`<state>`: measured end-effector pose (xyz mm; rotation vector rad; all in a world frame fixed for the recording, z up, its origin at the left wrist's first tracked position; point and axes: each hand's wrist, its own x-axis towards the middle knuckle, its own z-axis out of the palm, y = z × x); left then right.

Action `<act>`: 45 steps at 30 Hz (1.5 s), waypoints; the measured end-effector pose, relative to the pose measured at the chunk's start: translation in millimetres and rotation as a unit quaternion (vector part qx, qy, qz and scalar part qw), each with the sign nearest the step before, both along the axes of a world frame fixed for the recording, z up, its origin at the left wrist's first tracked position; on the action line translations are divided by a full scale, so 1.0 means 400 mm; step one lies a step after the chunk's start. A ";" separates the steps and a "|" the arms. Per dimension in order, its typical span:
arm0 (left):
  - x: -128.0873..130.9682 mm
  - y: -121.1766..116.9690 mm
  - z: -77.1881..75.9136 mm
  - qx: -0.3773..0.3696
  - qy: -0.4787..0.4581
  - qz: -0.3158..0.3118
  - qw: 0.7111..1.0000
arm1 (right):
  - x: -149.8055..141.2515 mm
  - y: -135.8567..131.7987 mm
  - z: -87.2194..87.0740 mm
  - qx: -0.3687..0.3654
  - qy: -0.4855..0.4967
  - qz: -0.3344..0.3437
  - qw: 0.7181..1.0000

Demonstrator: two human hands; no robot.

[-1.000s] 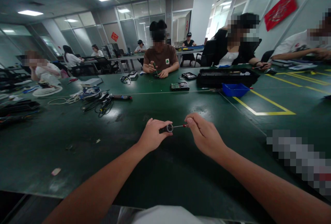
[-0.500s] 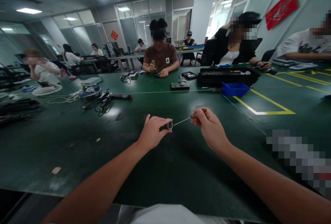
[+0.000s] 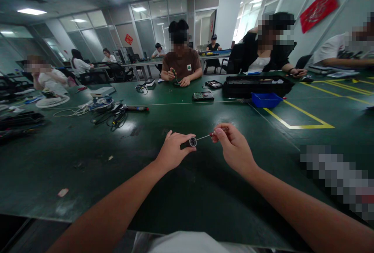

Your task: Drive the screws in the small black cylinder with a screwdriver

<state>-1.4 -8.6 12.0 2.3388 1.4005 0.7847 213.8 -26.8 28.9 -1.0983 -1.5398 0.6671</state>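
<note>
Between the thumb and fingers of my left hand (image 3: 173, 151) is a small dark cylinder (image 3: 193, 142) with a pale ring at its open end, which faces me and to the right. My right hand (image 3: 233, 144) grips a screwdriver (image 3: 203, 137) by its reddish handle, mostly covered by the fingers. The thin metal shaft points left, and its tip is at the cylinder's open end; whether it touches the inside I cannot tell. Both hands are raised above the green table (image 3: 187, 202).
Across the table sits a person in a brown shirt (image 3: 182, 64). A blue tray (image 3: 266, 100) stands by a long black case (image 3: 257, 86), with an opened hard drive (image 3: 203, 96) to their left. Tangled cables (image 3: 117, 116) lie left. A blurred-out object (image 3: 336, 175) is at right.
My right hand has moved a little left, bringing the screwdriver's handle closer to the cylinder, so less shaft shows. The cylinder has turned slightly more toward me.
</note>
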 end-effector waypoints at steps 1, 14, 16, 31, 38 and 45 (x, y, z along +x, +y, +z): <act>0.000 0.000 -0.001 -0.001 -0.001 -0.001 1.000 | 0.001 -0.002 0.004 -0.003 -0.006 -0.003 1.000; -0.008 0.004 -0.007 -0.008 -0.004 -0.009 1.000 | 0.015 -0.025 0.029 0.095 -0.232 0.030 0.968; -0.007 0.002 -0.009 -0.006 -0.001 -0.013 1.000 | 0.013 -0.027 0.032 0.094 -0.244 0.016 0.965; -0.002 0.003 -0.015 -0.006 -0.013 -0.014 1.000 | 0.015 -0.030 0.036 0.083 -0.274 0.046 0.957; -0.001 0.001 -0.012 -0.006 -0.016 -0.016 1.000 | 0.007 -0.032 0.028 0.078 -0.261 0.013 0.962; -0.001 -0.001 -0.015 -0.012 -0.016 -0.013 1.000 | 0.006 -0.036 0.036 0.061 -0.247 0.027 0.967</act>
